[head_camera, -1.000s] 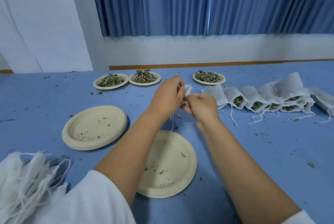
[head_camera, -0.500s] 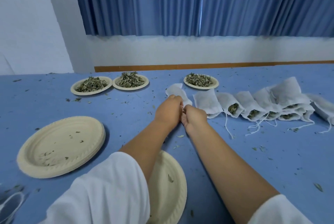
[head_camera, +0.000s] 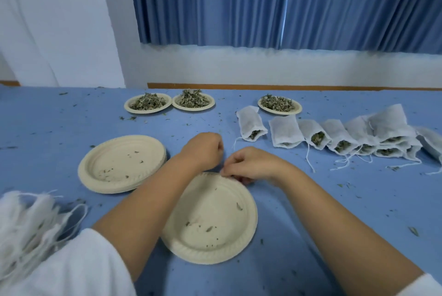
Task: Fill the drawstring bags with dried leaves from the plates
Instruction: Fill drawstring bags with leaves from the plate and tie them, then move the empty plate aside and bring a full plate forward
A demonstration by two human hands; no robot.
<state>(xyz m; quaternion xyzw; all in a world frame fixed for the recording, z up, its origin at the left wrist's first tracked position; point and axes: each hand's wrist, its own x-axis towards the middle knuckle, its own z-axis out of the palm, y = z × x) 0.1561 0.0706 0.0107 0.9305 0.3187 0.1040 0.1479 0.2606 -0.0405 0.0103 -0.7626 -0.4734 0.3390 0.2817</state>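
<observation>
The blue table (head_camera: 323,212) fills the lower half of the frame, strewn with leaf crumbs (head_camera: 413,231). At its far edge, upper centre, three plates hold heaped leaves (head_camera: 147,102): plate one (head_camera: 147,111) and plate two (head_camera: 193,109) side by side, plate three (head_camera: 279,112) apart to their right. Below plate three, a row of filled bags (head_camera: 285,133) runs overlapping to the right edge, strings trailing. Left of centre lies a nearly bare plate stack (head_camera: 119,152); bottom centre, a single plate (head_camera: 215,207) with a few scraps. Unfilled bags (head_camera: 26,224) are heaped at lower left.
</observation>
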